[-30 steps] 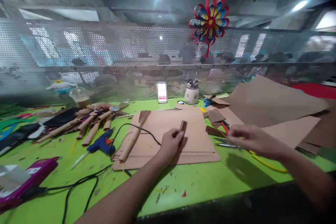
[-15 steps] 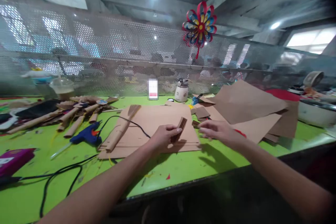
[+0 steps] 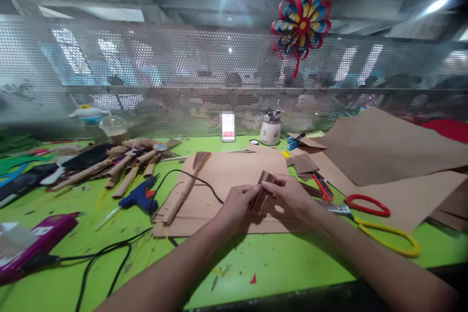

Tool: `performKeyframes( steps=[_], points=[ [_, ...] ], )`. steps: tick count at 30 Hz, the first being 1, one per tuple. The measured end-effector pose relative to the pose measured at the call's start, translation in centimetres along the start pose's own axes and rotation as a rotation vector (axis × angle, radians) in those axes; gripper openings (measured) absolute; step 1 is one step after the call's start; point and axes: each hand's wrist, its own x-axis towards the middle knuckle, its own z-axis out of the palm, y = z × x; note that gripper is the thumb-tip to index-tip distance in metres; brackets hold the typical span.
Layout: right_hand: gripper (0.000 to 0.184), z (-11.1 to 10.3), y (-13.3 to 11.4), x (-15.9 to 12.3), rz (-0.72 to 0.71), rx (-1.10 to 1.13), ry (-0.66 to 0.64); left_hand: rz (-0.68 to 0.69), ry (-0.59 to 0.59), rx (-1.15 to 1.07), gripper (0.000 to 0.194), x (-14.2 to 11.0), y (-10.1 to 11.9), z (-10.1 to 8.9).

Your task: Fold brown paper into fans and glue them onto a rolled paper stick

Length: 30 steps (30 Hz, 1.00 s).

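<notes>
Between my two hands is a pleated strip of brown paper, its narrow folds standing tilted above a stack of brown paper sheets. My left hand pinches its left side with the thumb on top. My right hand grips the upper right edge between thumb and fingers. To the left, a rolled paper tube with a fringed end lies on the sheets. Scissors with one red and one yellow handle rest by my right forearm, which hides part of the blades.
A blue glue gun and its black cord lie at left, near a magenta box-shaped device. Several paper tubes are piled behind. Large brown sheets, a red cutter and a bottle stand or lie right and back.
My right hand has moved left and taken hold of the pleated paper, which my left hand was holding alone. The view has turned left, and the scissors now show beside my right forearm.
</notes>
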Motion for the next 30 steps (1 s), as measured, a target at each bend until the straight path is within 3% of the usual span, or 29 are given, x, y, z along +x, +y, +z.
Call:
performKeyframes(
  steps=[4, 8, 12, 18, 26, 30],
  points=[
    [0.032, -0.3, 0.6, -0.5, 0.023, -0.007, -0.023, 0.07, 0.111, 0.188, 0.036, 0.2, 0.2, -0.3],
    [0.035, -0.4, 0.6, -0.8, 0.029, -0.022, -0.004, 0.135, 0.066, 0.333, 0.033, 0.3, 0.5, -0.1],
    [0.036, 0.0, 0.8, -0.8, 0.034, 0.004, 0.018, 0.179, 0.095, 0.307, 0.028, 0.2, 0.2, 0.2],
    [0.036, 1.0, 0.6, -1.3, 0.021, -0.015, 0.048, 0.142, 0.109, 0.152, 0.025, 0.1, 0.0, 0.2],
    [0.034, 1.1, 0.7, -1.6, 0.049, 0.022, 0.06, 0.269, 0.246, 0.329, 0.02, 0.4, 0.7, -0.3],
    [0.034, 1.0, 1.2, -1.6, 0.083, 0.052, 0.051, 0.273, 0.235, 0.349, 0.018, 0.4, 0.8, -0.2]
  ],
)
